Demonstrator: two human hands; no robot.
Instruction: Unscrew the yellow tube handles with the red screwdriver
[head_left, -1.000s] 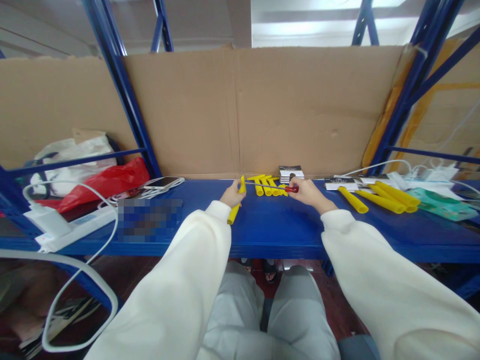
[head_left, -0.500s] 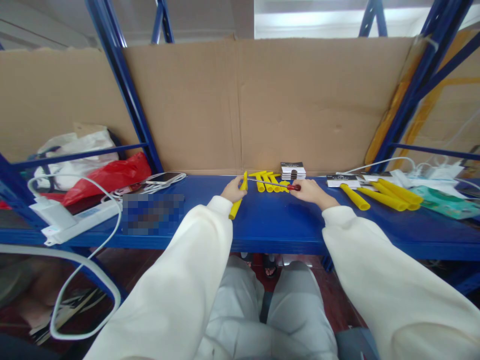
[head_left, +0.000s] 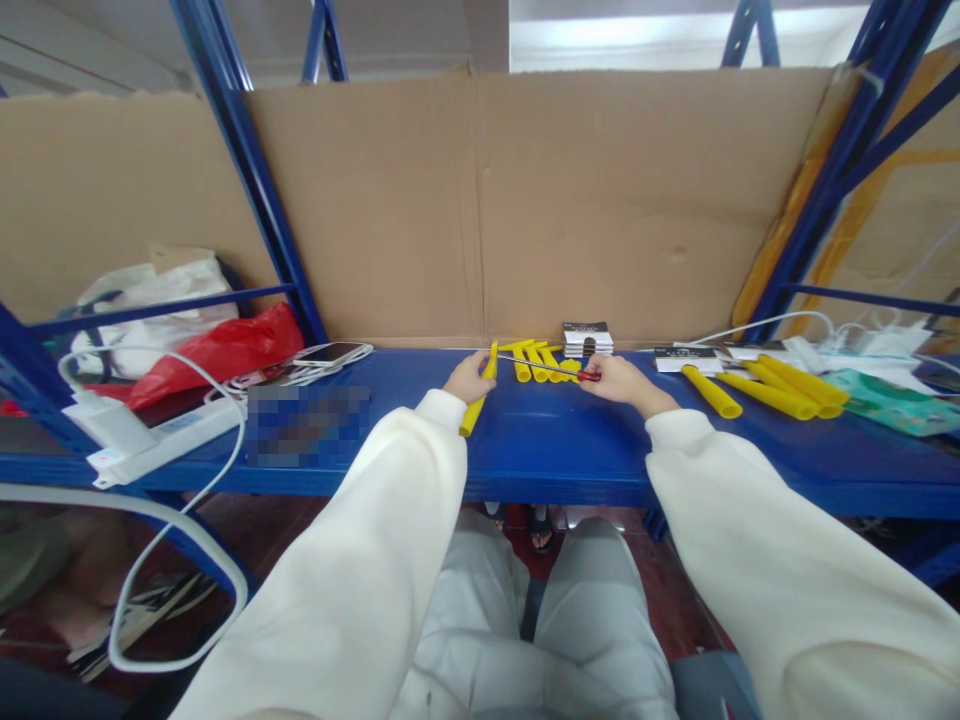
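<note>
My left hand [head_left: 469,378] is closed round a yellow tapered tube [head_left: 473,412], which stands tilted with its wide end toward me. In my right hand [head_left: 616,384] is a screwdriver [head_left: 590,376] with a red handle. Its long metal shaft points left, and the tip is at or close to the upper part of the tube; contact is too small to tell. Behind the shaft lie several yellow tubes [head_left: 538,374] in a row, with small yellow pieces [head_left: 570,368] at their right. A stack of black-and-white cards [head_left: 587,337] sits just beyond my right hand.
More yellow tubes [head_left: 780,392] and cards [head_left: 686,358] lie on the blue shelf [head_left: 555,455] at right, beside a green packet [head_left: 889,400]. At left are a power strip [head_left: 169,440], a phone [head_left: 334,353] and a red bag [head_left: 217,355]. Cardboard [head_left: 600,200] closes the back.
Both hands keep nearly the same place, with the tube and screwdriver still held. The whole view has shifted very slightly.
</note>
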